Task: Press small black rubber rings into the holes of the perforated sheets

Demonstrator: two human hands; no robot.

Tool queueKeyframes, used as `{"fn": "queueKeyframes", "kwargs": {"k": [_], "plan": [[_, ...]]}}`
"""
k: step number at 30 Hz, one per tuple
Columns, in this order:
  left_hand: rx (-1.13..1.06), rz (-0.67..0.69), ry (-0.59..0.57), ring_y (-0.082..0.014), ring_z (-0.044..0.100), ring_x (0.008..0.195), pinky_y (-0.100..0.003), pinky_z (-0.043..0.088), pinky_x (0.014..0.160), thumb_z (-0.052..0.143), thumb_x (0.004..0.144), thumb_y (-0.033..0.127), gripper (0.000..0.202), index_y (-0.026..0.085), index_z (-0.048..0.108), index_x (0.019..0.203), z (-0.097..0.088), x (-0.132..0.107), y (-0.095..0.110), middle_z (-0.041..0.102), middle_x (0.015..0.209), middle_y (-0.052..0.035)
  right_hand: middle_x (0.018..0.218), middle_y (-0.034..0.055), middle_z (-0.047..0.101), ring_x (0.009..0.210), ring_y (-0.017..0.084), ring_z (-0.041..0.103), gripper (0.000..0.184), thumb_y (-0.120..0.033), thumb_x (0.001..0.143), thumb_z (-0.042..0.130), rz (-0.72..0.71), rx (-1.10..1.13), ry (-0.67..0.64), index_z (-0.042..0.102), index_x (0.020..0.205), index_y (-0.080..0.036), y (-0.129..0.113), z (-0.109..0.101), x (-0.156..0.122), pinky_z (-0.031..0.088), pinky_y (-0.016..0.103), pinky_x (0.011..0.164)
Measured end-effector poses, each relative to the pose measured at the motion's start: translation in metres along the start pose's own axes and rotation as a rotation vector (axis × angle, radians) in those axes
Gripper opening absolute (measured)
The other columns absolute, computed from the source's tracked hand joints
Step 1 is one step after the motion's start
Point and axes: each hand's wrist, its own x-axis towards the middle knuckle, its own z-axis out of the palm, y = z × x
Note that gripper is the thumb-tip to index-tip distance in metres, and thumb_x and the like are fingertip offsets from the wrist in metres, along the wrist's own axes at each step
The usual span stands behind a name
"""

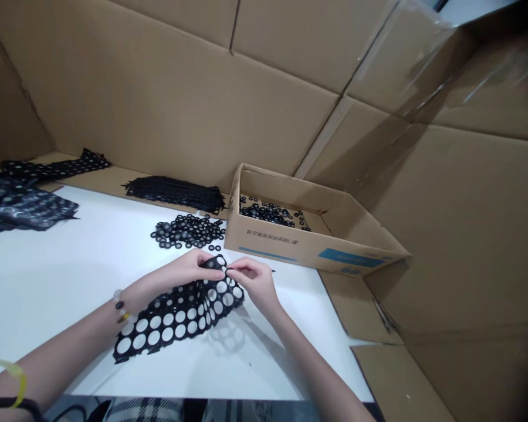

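Left hand (182, 272) and right hand (255, 281): each grip pinched shut on the far end of the punched black sheet (180, 316), fingertips nearly meeting. Sheet's long axis ran back along the left forearm, lifted off the white bench (70, 264). Loose rings (189, 230) lay just beyond, cardboard box (308, 246) to their right.

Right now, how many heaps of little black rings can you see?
2. One ring heap lies on the white table, left of the cardboard box; the second ring heap sits inside that box. Its front wall may hide more rings.
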Motion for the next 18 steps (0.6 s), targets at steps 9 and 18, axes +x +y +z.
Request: {"fn": "queueKeyframes", "kwargs": {"k": [9,18], "plan": [[0.189,-0.082,-0.076,-0.0090,0.030,0.050,-0.022,0.021,0.048,0.063,0.068,0.032,0.025,0.014,0.051,0.055,0.011,-0.004,-0.002,0.033,0.051,0.0063,0.074,0.0043,0.069,0.063,0.014,0.061,0.020,-0.034,0.071,0.074,-0.028,-0.177,-0.272,0.071,0.079,-0.016,-0.005,-0.006,-0.006,0.050,0.025,0.061],[0.334,-0.129,-0.123,-0.0092,0.030,0.051,-0.020,0.022,0.046,0.059,0.070,0.034,0.027,0.015,0.048,0.054,0.010,-0.002,-0.001,0.033,0.050,0.0060,0.074,0.0011,0.064,0.065,0.011,0.059,0.007,-0.019,0.076,0.070,-0.108,-0.410,-0.502,0.064,0.080,-0.016,-0.022,-0.015,-0.005,0.047,0.021,0.064]]}}
